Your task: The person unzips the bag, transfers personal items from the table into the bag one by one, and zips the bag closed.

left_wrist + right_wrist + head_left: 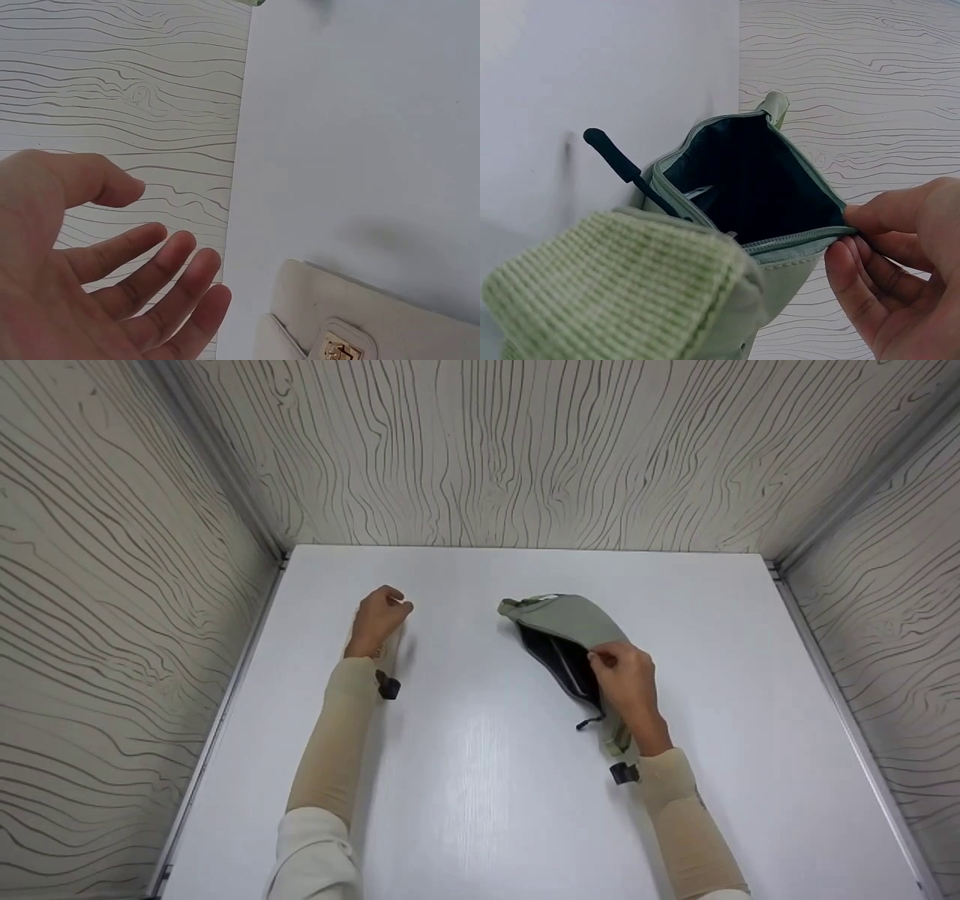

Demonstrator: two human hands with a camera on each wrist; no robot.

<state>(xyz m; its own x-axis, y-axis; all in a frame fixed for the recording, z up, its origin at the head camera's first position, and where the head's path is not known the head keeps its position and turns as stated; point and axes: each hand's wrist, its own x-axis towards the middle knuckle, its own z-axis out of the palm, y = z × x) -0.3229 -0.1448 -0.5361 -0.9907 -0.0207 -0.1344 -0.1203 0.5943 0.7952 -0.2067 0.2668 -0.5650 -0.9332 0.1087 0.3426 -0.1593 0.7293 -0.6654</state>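
A green zippered bag (581,617) lies right of centre on the white table, its dark inside showing through the parted zipper. My right hand (628,679) pinches the edge of that opening between thumb and fingers. In the right wrist view the bag (787,289) gapes, with a black zipper pull and a green checked strap (622,281) near the camera; something pale shows inside. At the left, my left hand (379,619) hovers over a cream purse (391,649), mostly hidden below it. The left wrist view shows the hand (127,277) with fingers loosely bent, holding nothing, beside the purse (397,315) with its gold clasp.
The white table (465,780) is bounded by wood-patterned panels (495,450) at the back, left and right. Grey metal strips run along the corners. Small black camera mounts sit at both wrists.
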